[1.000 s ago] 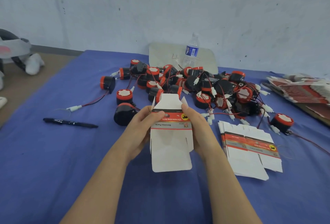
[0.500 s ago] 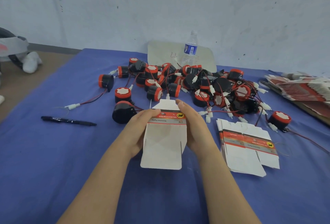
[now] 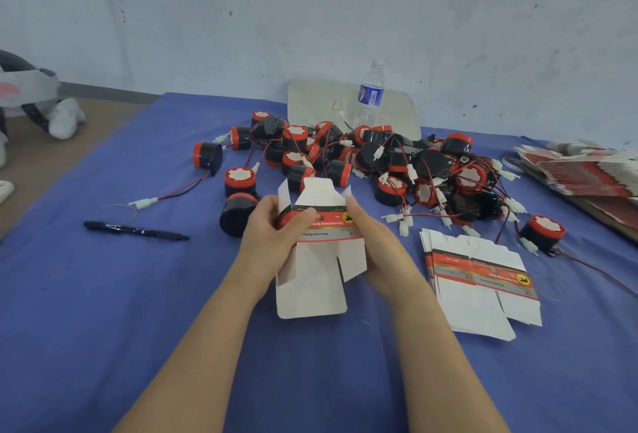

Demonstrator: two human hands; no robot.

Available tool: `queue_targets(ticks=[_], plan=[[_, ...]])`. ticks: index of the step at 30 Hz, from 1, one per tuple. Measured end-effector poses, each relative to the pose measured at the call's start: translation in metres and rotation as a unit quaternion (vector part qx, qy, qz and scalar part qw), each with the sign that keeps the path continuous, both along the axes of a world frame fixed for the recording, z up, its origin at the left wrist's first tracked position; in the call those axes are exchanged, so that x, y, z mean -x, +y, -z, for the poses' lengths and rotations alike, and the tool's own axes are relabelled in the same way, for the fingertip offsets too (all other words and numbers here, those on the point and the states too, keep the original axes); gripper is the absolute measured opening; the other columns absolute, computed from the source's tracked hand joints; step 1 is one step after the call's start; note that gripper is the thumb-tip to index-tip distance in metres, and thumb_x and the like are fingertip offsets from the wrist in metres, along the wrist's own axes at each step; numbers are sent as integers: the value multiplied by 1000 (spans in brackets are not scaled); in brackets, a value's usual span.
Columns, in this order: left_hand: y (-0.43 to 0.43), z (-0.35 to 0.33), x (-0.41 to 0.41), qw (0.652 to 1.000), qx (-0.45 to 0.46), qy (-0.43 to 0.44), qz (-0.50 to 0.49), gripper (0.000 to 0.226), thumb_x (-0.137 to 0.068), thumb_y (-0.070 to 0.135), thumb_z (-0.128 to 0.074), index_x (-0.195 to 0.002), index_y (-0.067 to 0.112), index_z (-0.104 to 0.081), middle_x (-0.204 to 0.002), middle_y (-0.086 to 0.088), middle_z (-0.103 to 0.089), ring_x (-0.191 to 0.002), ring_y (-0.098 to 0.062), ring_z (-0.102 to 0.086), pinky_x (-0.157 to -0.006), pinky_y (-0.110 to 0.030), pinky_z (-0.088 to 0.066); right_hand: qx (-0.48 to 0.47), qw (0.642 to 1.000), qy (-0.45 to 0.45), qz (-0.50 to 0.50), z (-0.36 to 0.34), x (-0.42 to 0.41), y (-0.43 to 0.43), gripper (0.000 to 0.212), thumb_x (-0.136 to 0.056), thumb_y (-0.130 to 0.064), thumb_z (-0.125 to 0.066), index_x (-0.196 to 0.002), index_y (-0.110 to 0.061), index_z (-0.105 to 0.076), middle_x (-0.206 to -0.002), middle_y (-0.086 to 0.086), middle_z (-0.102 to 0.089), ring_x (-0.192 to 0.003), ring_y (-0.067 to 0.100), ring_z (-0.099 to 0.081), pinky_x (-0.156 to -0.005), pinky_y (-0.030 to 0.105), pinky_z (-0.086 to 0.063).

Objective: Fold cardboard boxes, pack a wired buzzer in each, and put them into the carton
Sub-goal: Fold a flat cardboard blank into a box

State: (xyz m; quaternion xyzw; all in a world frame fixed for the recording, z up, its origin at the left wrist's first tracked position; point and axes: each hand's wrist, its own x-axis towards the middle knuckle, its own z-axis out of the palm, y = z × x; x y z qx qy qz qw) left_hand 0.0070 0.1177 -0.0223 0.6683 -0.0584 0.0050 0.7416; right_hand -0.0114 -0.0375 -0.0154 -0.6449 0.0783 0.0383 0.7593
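One head-worn camera looks forward and down over the table [image 3: 86, 311]; its near part lies close. A wall [image 3: 310, 11] stands far.

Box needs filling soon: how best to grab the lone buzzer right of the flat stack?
Pinch the lone buzzer across its black round body, just under the red cap, coming from above: it stands cap-up, clear of the tangled pile, its wire trailing right.

Squeezes the formerly flat cardboard box [image 3: 310, 280] into a half-open sleeve between left hand [image 3: 267, 242] and right hand [image 3: 376, 242], splaying its side flaps outward and sliding the left thumb across the red band.
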Motion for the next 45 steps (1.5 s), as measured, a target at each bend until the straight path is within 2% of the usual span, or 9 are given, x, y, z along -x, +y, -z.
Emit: queue_targets(ticks=[4, 11, 20, 25, 29, 33, 36, 42, 45], plan=[[0, -8, 6, 996, 24, -90, -3, 20, -81, 38, -68, -95, 28, -56, -88, 11, -69, -85, -9, -69, -65, -20, -54, -57, 990, -89, -93, -1, 5, -1, 49, -80, -32, -67, -126, -20, -57, -118, 8, -68, -109, 24, -65, -85, 36, -54], [7, -6, 2, 961, -149, -233, 3, 38, -92, 27, -58, -125, 43, -48, -139, 9, -39, -131, -1, -34, -107, -22, -36, 176, 942, -282, 38, -1, 3, 8, 58, -92, -3, -58, -139, -32, -40, -135, -11, -54, -122, 1, -51, -99, 22, -45], [-5, 0, 4, 990, -28, -125, 58, 28, -98, 53, -27, -114, 65, -45, -130, 43, -34, -120, 27, -29, -106, -18, -27, 117, 973, -193, 42, 0, 5, 13, 53, -94, -53, -31, -143, -35, -39, -146, -17, -43, -135, -3, -36, -116, 33, -30], [-4, 2, 4, 986, -78, -144, 11, 34, -99, 36, -40, -131, 48, -39, -141, 21, -37, -116, 29, -31, -85, 8, -27, 62, 984, -167, 23, 2, 4, 13, 59, -78, -69, -36, -132, -49, -48, -139, -21, -49, -128, -4, -42, -110, 30, -36], [-3, 5, 2, 994, -46, -102, 12, 48, -94, 35, -51, -140, 38, -35, -129, 20, -44, -100, 32, -42, -74, 5, -37, -6, 986, -163, 15, 0, 5, 8, 62, -71, -65, -51, -129, -43, -54, -135, -16, -56, -127, 1, -47, -97, 26, -43], [-2, 7, 2, 996, -39, -59, 58, 52, -87, 46, -56, -136, 44, -39, -142, 16, -42, -129, 1, -40, -95, -14, -35, 44, 990, -122, 53, 0, 3, 0, 33, -94, -28, -54, -125, -38, -58, -128, -1, -60, -119, 17, -55, -92, 33, -50], [-4, 7, 3, 993, -71, -71, 65, 52, -82, 52, -57, -130, 51, -38, -144, 19, -40, -133, 1, -35, -98, -16, -32, 78, 988, -82, 105, 2, 0, -5, 45, -94, -7, -49, -133, -30, -51, -114, 3, -61, -100, 23, -60, -91, 39, -52], [-7, 10, 4, 990, -98, -86, 51, 50, -91, 34, -61, -135, 43, -39, -139, 22, -41, -128, 4, -36, -90, -9, -35, 115, 984, -85, 103, 4, -1, -6, 32, -91, 0, -50, -97, -25, -68, -92, 1, -69, -87, 18, -59, -81, 36, -51], [-7, 14, 2, 991, -104, -79, 12, 45, -90, 22, -64, -128, 35, -44, -128, 20, -46, -121, 0, -43, -84, -10, -39, 162, 975, -121, 97, 6, -2, -1, 27, -92, -5, -53, -108, -21, -68, -96, -4, -69, -83, 10, -60, -73, 25, -49]])
